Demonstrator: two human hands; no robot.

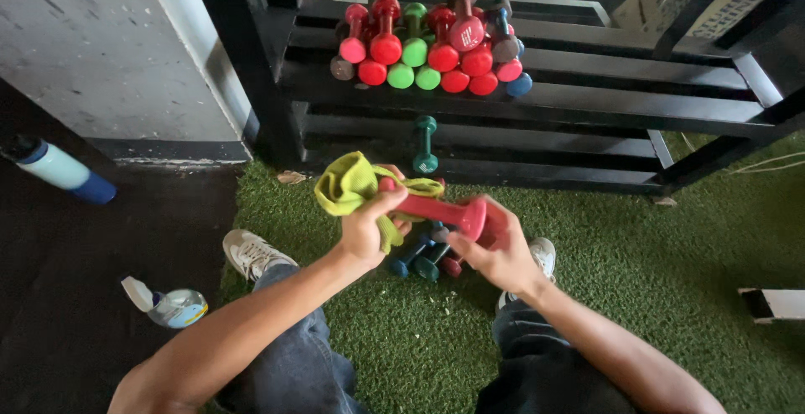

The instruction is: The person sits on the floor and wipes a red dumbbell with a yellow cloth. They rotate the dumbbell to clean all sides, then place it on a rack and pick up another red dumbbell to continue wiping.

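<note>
My right hand (pixel 495 250) grips one end of a red dumbbell (pixel 444 211) held level above my knees. My left hand (pixel 367 228) holds a yellow-green cloth (pixel 350 183) pressed against the dumbbell's other end. Below the hands, several small dumbbells (pixel 423 259), blue, teal and red, lie on the green turf between my shoes.
A black rack (pixel 587 100) stands ahead with a pile of red, green and blue dumbbells (pixel 432 45) on its upper shelf and one teal dumbbell (pixel 425 142) on the lower shelf. A spray bottle (pixel 172 305) and a blue-white bottle (pixel 59 169) lie on the dark floor at left.
</note>
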